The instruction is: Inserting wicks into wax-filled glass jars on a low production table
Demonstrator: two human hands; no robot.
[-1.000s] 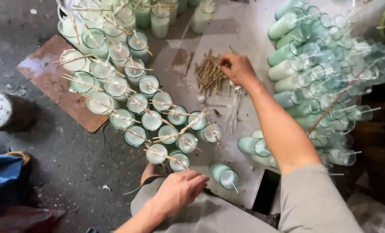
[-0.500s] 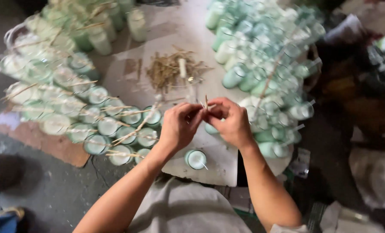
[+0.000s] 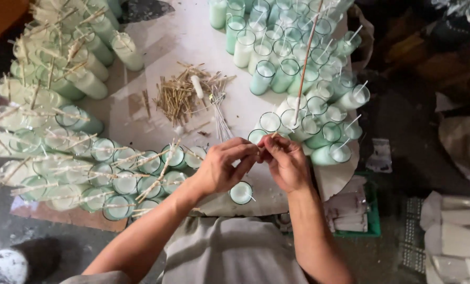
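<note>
Nearest the person, a single glass jar [image 3: 241,192] filled with white wax stands alone on the pale desk [image 3: 177,42], just below the two hands, a thin wick poking out at its right side. Above it the left hand [image 3: 222,165] and the right hand [image 3: 286,162] meet fingertip to fingertip. Both grips are narrow, pinched together on a small thin stick [image 3: 273,135], whose tip shows above the fingers; most of it is hidden between them.

To the left, a crowd of wax-filled jars [image 3: 114,168] sits in rows, each crossed by little wooden sticks laid over the rim. On the right, more jars [image 3: 324,131] stand packed together with white wicks rising from them, some pale green, some white. A long thin rod [image 3: 304,63] lies slanting over this right group.

Farther out, in the middle of the desk, lies a loose pile of short sticks [image 3: 180,94], with a bundle of thin white wicks [image 3: 222,118] just to its right and a small white cylinder [image 3: 197,87] resting on the pile. More jars stand at the far edge.
</note>
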